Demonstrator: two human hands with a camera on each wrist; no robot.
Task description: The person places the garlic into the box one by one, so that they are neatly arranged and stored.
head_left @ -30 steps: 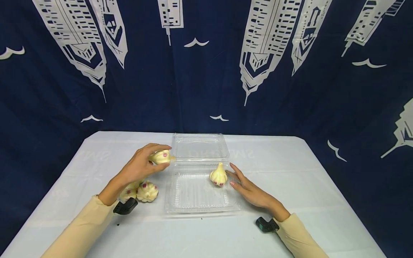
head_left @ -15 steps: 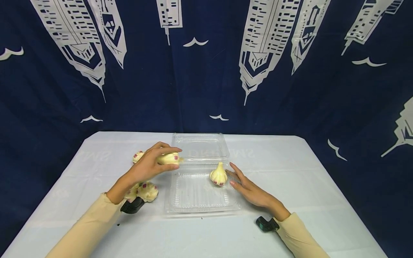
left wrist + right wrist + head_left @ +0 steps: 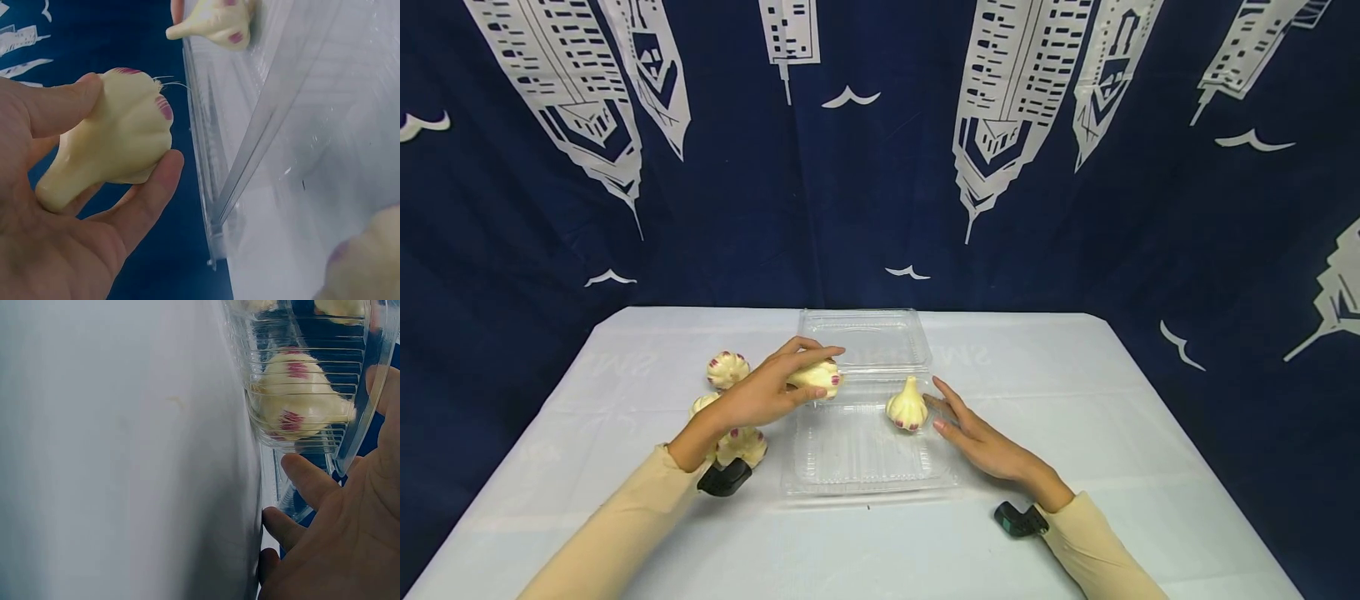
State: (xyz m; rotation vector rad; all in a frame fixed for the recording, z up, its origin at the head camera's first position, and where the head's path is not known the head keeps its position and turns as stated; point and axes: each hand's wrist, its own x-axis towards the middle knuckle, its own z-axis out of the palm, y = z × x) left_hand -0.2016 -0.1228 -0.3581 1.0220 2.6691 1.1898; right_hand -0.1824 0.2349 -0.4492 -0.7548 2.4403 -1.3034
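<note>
My left hand (image 3: 767,392) holds a garlic bulb (image 3: 820,379) between thumb and fingers, over the back left part of a clear plastic clamshell container (image 3: 850,454). In the left wrist view that bulb (image 3: 119,125) lies sideways, its stem toward the palm. Another garlic bulb (image 3: 907,408) stands upright inside the container at the right; the right wrist view shows this bulb (image 3: 300,394) through the ribbed wall. At the container's right side is my right hand (image 3: 985,446), its fingers spread and loosely extended by the rim, gripping nothing that I can make out.
Several loose garlic bulbs (image 3: 727,369) lie left of the container, partly hidden by my left forearm. The container's lid (image 3: 865,337) lies folded back behind it. A white cloth covers the table (image 3: 1112,467), and a dark blue printed curtain (image 3: 880,192) hangs behind.
My left hand has carried its garlic bulb rightward, from beside the container to over its back left part. Loose bulbs behind the left hand have come into sight. My right hand has stayed put.
</note>
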